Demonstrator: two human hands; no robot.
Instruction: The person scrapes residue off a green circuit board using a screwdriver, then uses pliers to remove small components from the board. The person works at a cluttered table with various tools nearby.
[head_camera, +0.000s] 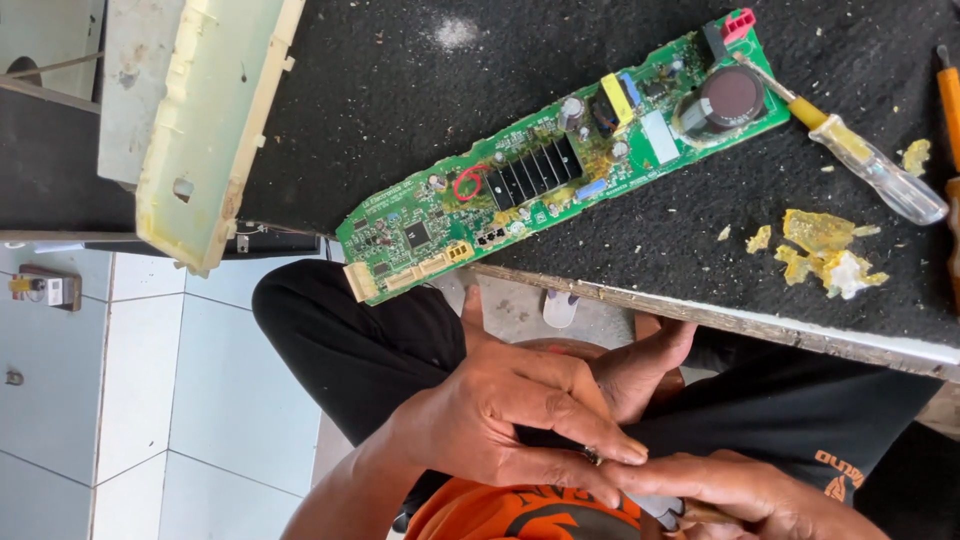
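At the far left, a cream plastic housing (205, 120), an open tray-like shell, overhangs the edge of the desk (400, 80); its visible inside holds nothing you can make out. To its right, the long green circuit board (560, 160) lies diagonally on the dark desk surface, its lower-left end projecting past the desk edge and its upper-right end carrying a large dark capacitor (728, 100). The metal tip of a screwdriver (860, 160) with a clear and yellow handle rests at that capacitor end. Yellowish resin scraps (825, 250) lie on the desk below the screwdriver handle, well apart from the board. Below the desk edge, over your lap, your left hand (510, 420) is held palm down with fingers curled and its grip closed on a small dark slender object (560, 445), most of it hidden under the fingers. Your right hand (740, 490) sits just beside it at the lower right, its fingertips meeting those of the left hand at the object's end; whether its grip also clamps the object cannot be told.
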